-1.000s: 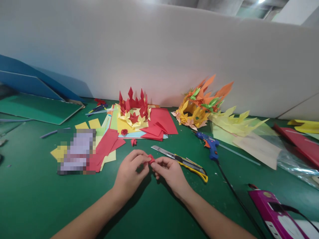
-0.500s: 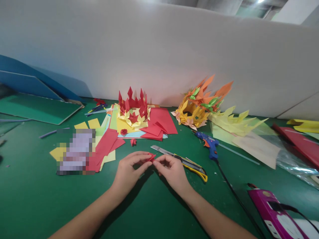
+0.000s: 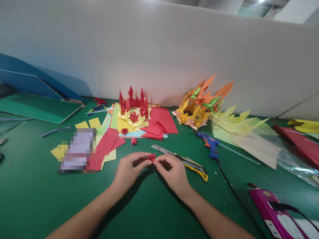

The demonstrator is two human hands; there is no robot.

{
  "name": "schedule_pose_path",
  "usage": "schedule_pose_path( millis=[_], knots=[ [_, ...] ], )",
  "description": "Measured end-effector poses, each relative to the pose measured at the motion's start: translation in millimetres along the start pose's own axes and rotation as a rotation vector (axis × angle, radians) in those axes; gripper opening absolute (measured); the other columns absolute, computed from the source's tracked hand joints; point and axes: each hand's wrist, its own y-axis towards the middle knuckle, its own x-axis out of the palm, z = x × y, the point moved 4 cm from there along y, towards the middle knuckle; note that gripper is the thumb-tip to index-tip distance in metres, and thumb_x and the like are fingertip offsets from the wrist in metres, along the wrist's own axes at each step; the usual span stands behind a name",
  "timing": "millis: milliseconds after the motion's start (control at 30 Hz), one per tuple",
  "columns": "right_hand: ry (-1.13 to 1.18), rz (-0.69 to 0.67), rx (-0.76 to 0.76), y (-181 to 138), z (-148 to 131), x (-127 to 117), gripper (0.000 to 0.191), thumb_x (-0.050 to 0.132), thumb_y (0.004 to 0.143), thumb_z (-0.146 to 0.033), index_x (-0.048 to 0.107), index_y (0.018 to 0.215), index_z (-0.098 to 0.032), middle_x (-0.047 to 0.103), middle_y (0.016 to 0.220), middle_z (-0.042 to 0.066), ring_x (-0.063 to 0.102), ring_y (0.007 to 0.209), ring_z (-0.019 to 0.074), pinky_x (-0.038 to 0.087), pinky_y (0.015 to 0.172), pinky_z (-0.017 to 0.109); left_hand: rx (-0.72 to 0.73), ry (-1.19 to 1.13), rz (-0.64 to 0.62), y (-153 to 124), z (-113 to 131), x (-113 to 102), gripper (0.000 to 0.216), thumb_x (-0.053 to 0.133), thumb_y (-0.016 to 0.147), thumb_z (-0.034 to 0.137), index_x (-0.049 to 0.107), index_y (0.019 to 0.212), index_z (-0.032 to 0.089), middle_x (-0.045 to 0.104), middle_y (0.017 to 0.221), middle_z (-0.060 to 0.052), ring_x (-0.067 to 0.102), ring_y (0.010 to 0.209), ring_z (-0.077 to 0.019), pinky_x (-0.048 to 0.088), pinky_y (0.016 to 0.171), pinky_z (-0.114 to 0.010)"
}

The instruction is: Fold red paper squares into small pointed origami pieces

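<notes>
A small piece of folded red paper (image 3: 151,157) is pinched between my two hands above the green table. My left hand (image 3: 130,167) grips it from the left with thumb and fingers. From the right, my right hand (image 3: 173,171) pinches its edge, and the fingertips of both hands nearly meet. My fingers cover part of the paper. A yellow-and-black utility knife (image 3: 191,164) lies just behind my right hand, blade out to the left. Two small folded red paper pieces lie beyond my left hand, one the nearer piece (image 3: 134,141), the other the farther piece (image 3: 124,131).
A red-and-yellow paper crown (image 3: 134,109) stands on paper sheets. Orange and yellow paper crowns (image 3: 190,114) stand right of it. A blue glue gun (image 3: 210,144) trails its cord toward a magenta power strip (image 3: 270,205). Red paper strips (image 3: 103,149) lie left, beside a pixelated object (image 3: 79,149).
Both hands keep hold of the red paper, whose visible shape has shifted slightly between the fingertips. Otherwise the view has only moved a little.
</notes>
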Motion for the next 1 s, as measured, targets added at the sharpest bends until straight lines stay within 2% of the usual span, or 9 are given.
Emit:
schedule_pose_path(
  millis=[200,267,367,500,600,700,800,900,1000],
  knots=[
    [0.068,0.033,0.083,1,5,-1,0.011,0.062,0.075,-0.027,0.065,0.069,-0.019,0.067,0.069,0.003,0.059,0.061,0.0157,0.047,0.058,0.027,0.085,-0.015,0.011,0,3,1,0.017,0.069,0.069,0.023,0.072,0.085,0.022,0.073,0.094,-0.005,0.068,0.084,-0.0197,0.057,0.081,-0.036],
    [0.116,0.020,0.124,2,7,0,0.013,0.062,0.073,-0.029,0.065,0.068,-0.018,0.065,0.064,0.002,0.057,0.056,0.0143,0.046,0.055,0.026,0.169,0.003,0.016,-1,6,1,0.016,0.066,0.071,0.020,0.072,0.085,0.022,0.073,0.093,-0.005,0.068,0.085,-0.0191,0.058,0.078,-0.034],
    [0.268,-0.064,0.273,2,12,5,0.020,0.063,0.070,-0.036,0.062,0.066,-0.017,0.057,0.052,-0.002,0.049,0.045,0.0107,0.041,0.046,0.023,0.321,0.054,0.038,-3,11,0,0.014,0.064,0.074,0.017,0.072,0.085,0.022,0.072,0.092,-0.006,0.068,0.086,-0.0190,0.059,0.073,-0.031],
    [0.453,-0.158,0.421,2,14,9,0.029,0.069,0.063,-0.044,0.060,0.063,-0.016,0.055,0.050,-0.004,0.046,0.040,0.0073,0.038,0.043,0.021,0.524,0.183,0.025,-8,18,2,0.013,0.061,0.078,0.014,0.071,0.082,0.022,0.073,0.091,-0.006,0.069,0.082,-0.0171,0.058,0.074,-0.029],
    [0.536,-0.180,0.457,2,14,10,0.032,0.073,0.059,-0.045,0.060,0.061,-0.016,0.054,0.049,-0.005,0.045,0.040,0.0060,0.037,0.042,0.020,0.584,0.220,0.001,-9,21,3,0.016,0.060,0.078,0.011,0.072,0.082,0.021,0.073,0.091,-0.007,0.069,0.082,-0.0157,0.058,0.074,-0.026],
    [0.562,-0.171,0.475,1,13,10,0.033,0.075,0.057,-0.045,0.060,0.061,-0.015,0.054,0.049,-0.005,0.045,0.040,0.0054,0.037,0.042,0.019,0.555,0.202,-0.019,-9,21,2,0.017,0.060,0.077,0.011,0.072,0.082,0.022,0.072,0.091,-0.006,0.068,0.081,-0.0155,0.058,0.074,-0.026],
    [0.571,-0.163,0.486,1,14,11,0.033,0.075,0.057,-0.044,0.061,0.061,-0.015,0.055,0.049,-0.005,0.045,0.040,0.0052,0.037,0.042,0.019,0.454,0.127,-0.040,-7,18,2,0.017,0.061,0.074,0.013,0.073,0.081,0.023,0.072,0.092,-0.006,0.068,0.081,-0.0162,0.058,0.072,-0.027],
    [0.566,-0.158,0.485,1,16,12,0.031,0.074,0.059,-0.043,0.061,0.063,-0.015,0.055,0.050,-0.005,0.045,0.040,0.0052,0.038,0.042,0.019,0.256,-0.026,-0.035,-3,12,1,0.013,0.068,0.067,0.017,0.073,0.077,0.023,0.072,0.092,-0.007,0.067,0.085,-0.0194,0.058,0.069,-0.029],
    [0.527,-0.112,0.431,2,18,10,0.027,0.071,0.064,-0.041,0.061,0.068,-0.016,0.056,0.052,-0.004,0.047,0.042,0.0066,0.041,0.043,0.020,-0.039,-0.211,-0.042,0,4,3,0.019,0.075,0.059,0.023,0.072,0.077,0.019,0.074,0.084,-0.006,0.068,0.080,-0.0217,0.057,0.074,-0.035]
  ],
)
